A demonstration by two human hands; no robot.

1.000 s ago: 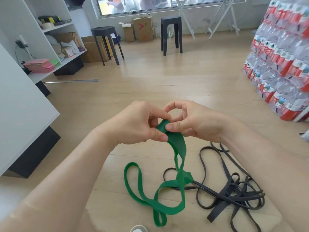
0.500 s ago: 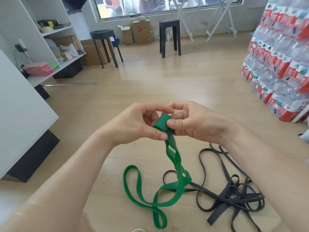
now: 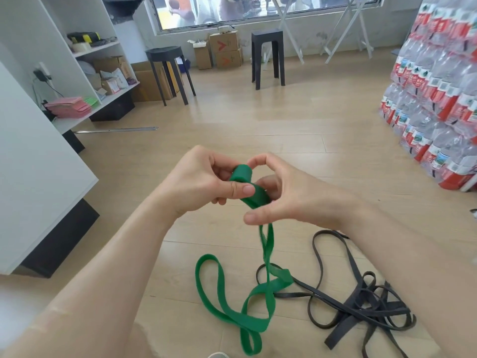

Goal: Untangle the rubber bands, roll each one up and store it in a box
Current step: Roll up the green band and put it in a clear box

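A wide green rubber band (image 3: 254,293) hangs from my hands down to the wooden floor, where its loose end lies in loops. Its top end is wound into a small roll (image 3: 242,174) held between both hands above the floor. My left hand (image 3: 204,182) pinches the roll, thumb pressed on the band. My right hand (image 3: 291,195) curls around the roll from the right, its thumb stretched out below the band. A tangle of black rubber bands (image 3: 361,303) lies on the floor to the right, touching the green loops.
A white cabinet (image 3: 38,182) stands at the left and shelves (image 3: 98,81) behind it. Stacked packs of water bottles (image 3: 438,99) fill the right side. Two black stools (image 3: 170,71) and cardboard boxes (image 3: 224,47) stand at the far wall. A metal strip (image 3: 116,130) lies on the floor.
The green roll at the top has grown as my hands wound more of the band onto it. My right thumb has come off the roll and now points left below it.
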